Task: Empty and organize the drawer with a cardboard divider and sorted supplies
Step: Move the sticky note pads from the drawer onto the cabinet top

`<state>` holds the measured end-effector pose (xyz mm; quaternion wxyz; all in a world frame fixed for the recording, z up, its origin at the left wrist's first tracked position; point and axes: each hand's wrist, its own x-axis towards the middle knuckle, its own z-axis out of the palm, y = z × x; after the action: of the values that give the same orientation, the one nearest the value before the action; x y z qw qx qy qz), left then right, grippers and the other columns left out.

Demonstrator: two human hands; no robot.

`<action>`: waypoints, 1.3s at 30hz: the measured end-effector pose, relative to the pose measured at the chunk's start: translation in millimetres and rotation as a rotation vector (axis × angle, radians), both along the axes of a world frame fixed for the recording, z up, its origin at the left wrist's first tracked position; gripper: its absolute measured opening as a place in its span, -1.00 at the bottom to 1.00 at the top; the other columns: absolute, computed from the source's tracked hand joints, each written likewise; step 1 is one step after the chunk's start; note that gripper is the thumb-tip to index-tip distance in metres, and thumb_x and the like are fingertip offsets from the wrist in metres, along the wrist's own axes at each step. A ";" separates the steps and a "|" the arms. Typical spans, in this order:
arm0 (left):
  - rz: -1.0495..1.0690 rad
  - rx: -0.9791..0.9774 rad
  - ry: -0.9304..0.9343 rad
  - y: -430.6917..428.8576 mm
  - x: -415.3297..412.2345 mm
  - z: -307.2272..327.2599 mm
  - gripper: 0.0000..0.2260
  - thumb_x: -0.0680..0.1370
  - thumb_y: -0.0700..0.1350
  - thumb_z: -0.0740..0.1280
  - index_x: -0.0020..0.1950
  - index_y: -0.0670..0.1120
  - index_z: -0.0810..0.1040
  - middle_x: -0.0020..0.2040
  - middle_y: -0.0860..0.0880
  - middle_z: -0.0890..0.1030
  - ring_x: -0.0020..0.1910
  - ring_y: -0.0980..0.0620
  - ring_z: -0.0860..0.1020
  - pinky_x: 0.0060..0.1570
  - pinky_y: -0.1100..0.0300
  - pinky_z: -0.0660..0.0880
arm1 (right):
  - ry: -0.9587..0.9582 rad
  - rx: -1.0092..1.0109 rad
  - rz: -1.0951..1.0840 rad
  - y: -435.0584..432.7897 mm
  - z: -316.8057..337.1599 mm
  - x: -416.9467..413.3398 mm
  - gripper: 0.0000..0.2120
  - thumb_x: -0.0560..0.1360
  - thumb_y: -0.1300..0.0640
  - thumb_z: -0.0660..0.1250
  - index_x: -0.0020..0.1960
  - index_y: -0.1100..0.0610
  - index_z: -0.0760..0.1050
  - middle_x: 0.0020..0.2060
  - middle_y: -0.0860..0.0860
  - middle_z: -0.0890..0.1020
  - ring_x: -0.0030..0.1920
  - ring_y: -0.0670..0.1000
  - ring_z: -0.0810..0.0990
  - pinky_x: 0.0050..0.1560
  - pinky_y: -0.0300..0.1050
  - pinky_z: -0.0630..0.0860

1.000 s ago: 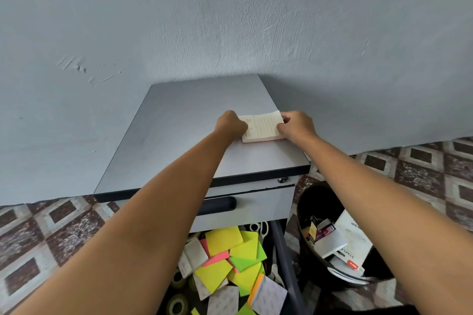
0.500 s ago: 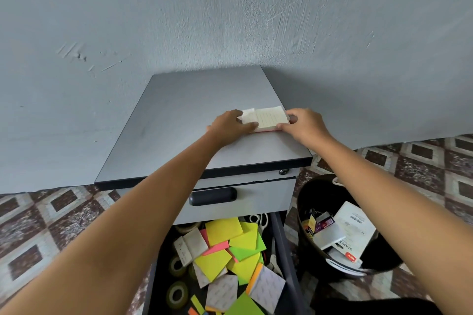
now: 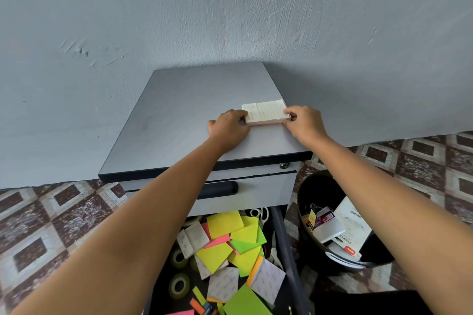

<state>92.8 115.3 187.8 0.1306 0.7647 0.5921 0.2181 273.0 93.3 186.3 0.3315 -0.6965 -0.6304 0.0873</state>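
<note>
Where the pad [image 3: 265, 111] lies: cabinet [image 3: 179, 123] top, right side.
Left hand [image 3: 228, 126]: fingers curled, pinching pad's left edge.
Right hand [image 3: 303, 123]: pinching its right end.

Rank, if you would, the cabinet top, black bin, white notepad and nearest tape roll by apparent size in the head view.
cabinet top
black bin
white notepad
tape roll, smallest despite being nearer the camera

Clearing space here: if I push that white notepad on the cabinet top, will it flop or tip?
Probably not: the notepad is a thick, square-edged stack, so likely stiff. Lying flat on the smooth cabinet top, it should slide rather than tip.
</note>
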 end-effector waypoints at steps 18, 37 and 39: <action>-0.183 0.004 -0.352 -169.2 -82.6 -75.8 -0.77 0.51 -0.07 0.27 0.12 -0.06 0.60 -0.17 0.11 0.55 -0.24 0.10 0.50 -0.21 0.35 0.43 | 0.328 0.010 0.401 -159.4 -80.4 -71.5 -0.79 0.44 0.27 0.41 0.07 0.16 0.61 -0.14 -0.02 0.61 -0.14 -0.18 0.55 -0.16 -0.50 0.43; 0.121 -0.605 0.072 -160.9 -130.3 -257.3 -0.60 0.55 -0.10 0.23 0.41 -0.01 0.35 0.35 -0.13 0.31 0.33 -0.20 0.28 0.30 -0.02 0.32 | -0.149 -0.547 0.302 -131.3 -261.5 -117.6 -0.62 0.53 0.11 0.26 0.34 0.06 0.40 0.18 0.12 0.44 0.20 0.17 0.40 0.16 0.02 0.43; 0.142 -0.649 0.021 -159.7 -132.2 -262.4 -0.59 0.55 -0.11 0.24 0.41 -0.03 0.35 0.36 -0.15 0.29 0.33 -0.21 0.31 0.30 0.01 0.33 | -0.174 -0.508 0.270 -114.7 -259.5 -122.4 -0.60 0.54 0.09 0.26 0.36 0.07 0.37 0.22 0.13 0.42 0.23 0.17 0.39 0.18 0.06 0.44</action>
<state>-39.4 -44.4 -74.6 0.3455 0.6423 0.6839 0.0188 150.6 -21.4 -73.2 0.0768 -0.6717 -0.7014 0.2256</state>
